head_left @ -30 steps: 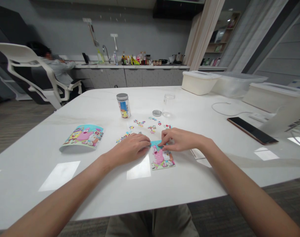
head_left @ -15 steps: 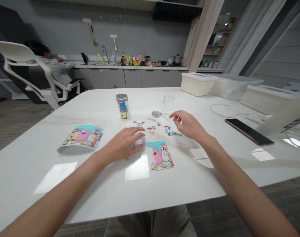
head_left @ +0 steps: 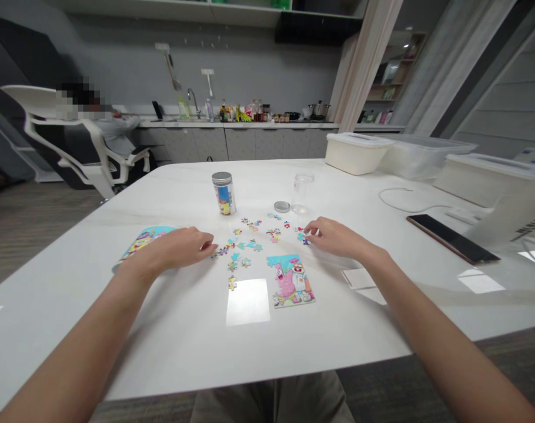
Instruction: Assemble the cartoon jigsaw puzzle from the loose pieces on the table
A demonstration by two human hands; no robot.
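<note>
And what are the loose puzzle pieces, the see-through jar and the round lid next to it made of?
The puzzle pieces look like printed cardboard: thin, flat and colourful, though thin wood is possible. The see-through jar looks smooth and glossy, maybe plastic or glass; the picture can't settle which. The round lid is probably metal, because it's silvery with a shiny rim.

A phone [head_left: 452,239] is laid near a cable [head_left: 411,211]; boxes [head_left: 355,155] are set beyond (one is see-through). A chair [head_left: 76,150] is occupied by a person [head_left: 117,136] at the counter [head_left: 267,143], where bottles [head_left: 257,111] and a pot [head_left: 319,110] are kept. Utensils [head_left: 176,84] are hung above.
</note>
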